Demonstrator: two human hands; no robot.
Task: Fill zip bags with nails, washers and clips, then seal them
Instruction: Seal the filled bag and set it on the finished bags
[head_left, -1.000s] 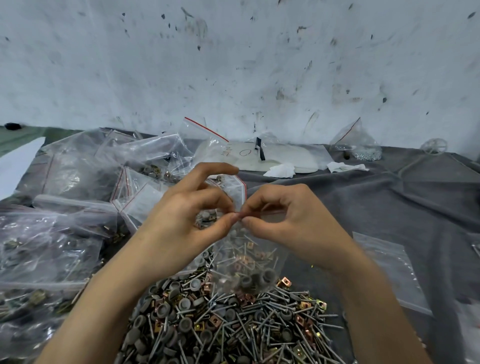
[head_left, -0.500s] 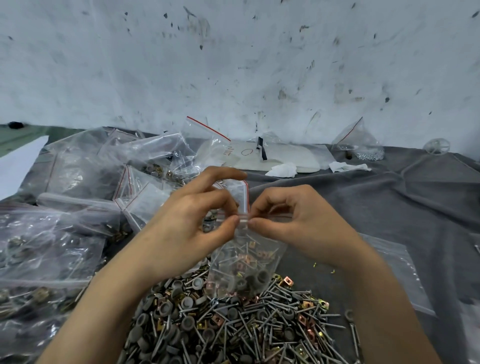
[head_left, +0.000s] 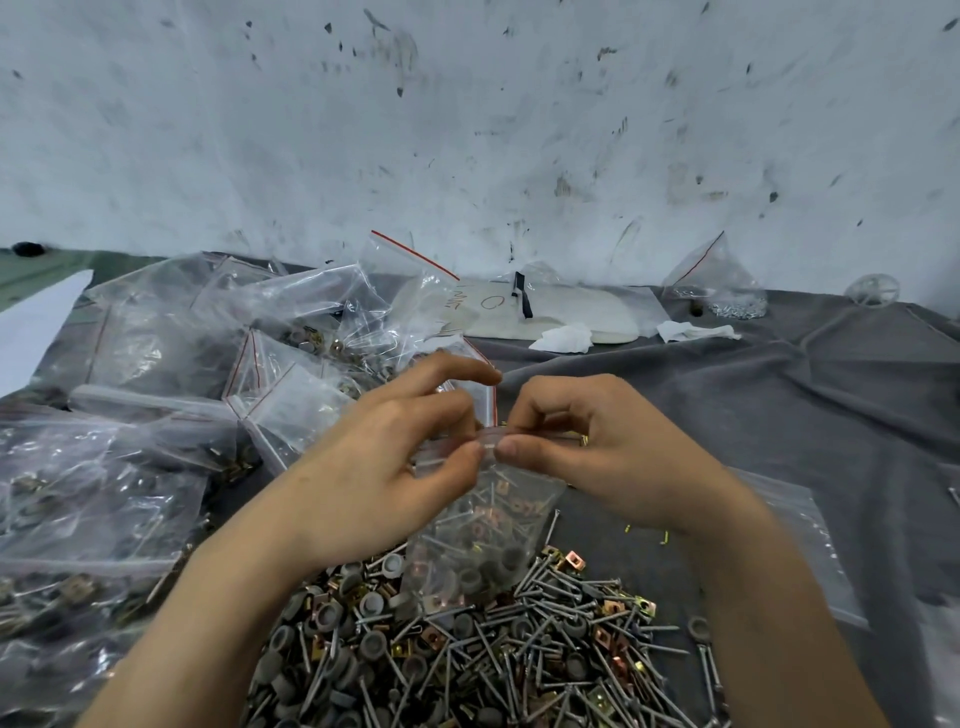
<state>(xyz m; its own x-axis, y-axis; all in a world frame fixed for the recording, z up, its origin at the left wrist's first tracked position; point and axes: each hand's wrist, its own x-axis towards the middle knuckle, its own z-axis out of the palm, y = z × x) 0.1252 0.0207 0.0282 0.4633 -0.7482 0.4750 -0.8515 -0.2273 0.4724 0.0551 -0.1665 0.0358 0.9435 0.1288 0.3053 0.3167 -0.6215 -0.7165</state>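
A filled zip bag (head_left: 483, 535) is held above the hardware pile (head_left: 467, 654), its strip pinched by the left hand (head_left: 384, 467) and right hand (head_left: 597, 447). Sealing is judged underway; pinching along the strip seems needed next.

The clear zip bag (head_left: 483, 525) has a thin red stripe near its top. The nails (head_left: 550, 649) are dull grey, the washers (head_left: 374, 603) dark grey, and the clips (head_left: 574, 560) copper and yellow-gold. The cloth (head_left: 779, 415) is dark grey. The wall (head_left: 467, 130) is white with dark flecks. The crumpled tissue (head_left: 563, 336) is white.
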